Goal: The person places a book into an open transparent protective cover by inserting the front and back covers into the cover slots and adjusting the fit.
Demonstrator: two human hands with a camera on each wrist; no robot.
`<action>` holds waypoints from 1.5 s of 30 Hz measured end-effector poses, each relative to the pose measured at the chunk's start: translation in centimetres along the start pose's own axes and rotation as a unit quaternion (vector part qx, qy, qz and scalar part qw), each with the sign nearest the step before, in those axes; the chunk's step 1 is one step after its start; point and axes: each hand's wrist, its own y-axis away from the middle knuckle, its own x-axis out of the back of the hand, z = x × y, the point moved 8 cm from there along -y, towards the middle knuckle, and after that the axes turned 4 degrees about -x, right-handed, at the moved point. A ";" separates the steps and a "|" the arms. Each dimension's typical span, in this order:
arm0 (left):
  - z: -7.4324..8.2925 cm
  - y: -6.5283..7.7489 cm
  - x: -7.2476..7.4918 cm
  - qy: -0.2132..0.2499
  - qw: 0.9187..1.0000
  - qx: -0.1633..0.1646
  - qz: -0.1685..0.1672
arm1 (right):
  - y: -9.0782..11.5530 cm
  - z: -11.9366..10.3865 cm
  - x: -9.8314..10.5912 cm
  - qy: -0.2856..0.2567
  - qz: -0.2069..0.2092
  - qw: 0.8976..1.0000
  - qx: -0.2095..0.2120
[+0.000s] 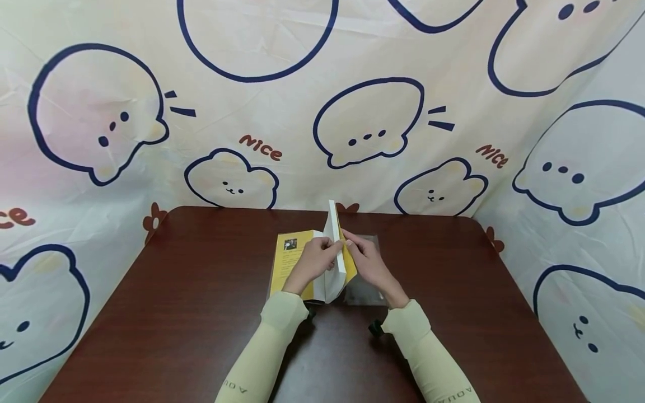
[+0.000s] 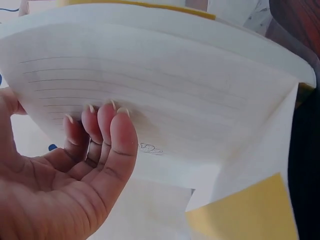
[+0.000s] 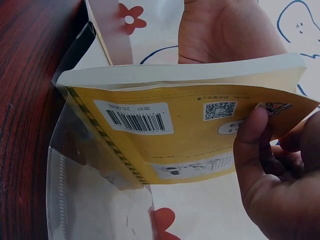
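Note:
A yellow-covered book point(image 1: 335, 263) stands open on the table, its block of white pages upright and its left cover flap point(image 1: 289, 260) lying flat to the left. My left hand point(image 1: 318, 258) grips the upright pages at their edge, with curled fingers against a lined page point(image 2: 165, 75) in the left wrist view. From the other side, my right hand point(image 1: 369, 258) pinches the outer edge of the yellow back cover point(image 3: 185, 135), which bears a barcode label and a QR code. A clear plastic book sleeve point(image 3: 95, 205) spreads out beside the spine, below the back cover.
The dark brown table point(image 1: 201, 313) reaches beyond the book on every side. Behind it and at both sides hangs a pale cloth point(image 1: 292, 117) printed with cartoon outlines. The clear sleeve point(image 1: 365, 294) lies under my right wrist.

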 end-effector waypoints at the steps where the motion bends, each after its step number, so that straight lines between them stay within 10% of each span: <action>1: 0.0 0.0 0.0 0.001 1.000 0.000 -0.002 | 0.0 0.0 0.0 0.000 0.001 1.000 0.001; 22: -0.1 0.7 2.1 -0.023 0.999 0.016 -0.031 | 0.3 0.5 1.8 0.065 0.030 0.997 -0.018; 45: -0.3 2.2 8.3 -0.103 0.993 0.020 -0.047 | 0.3 0.7 3.0 0.100 0.057 0.993 -0.024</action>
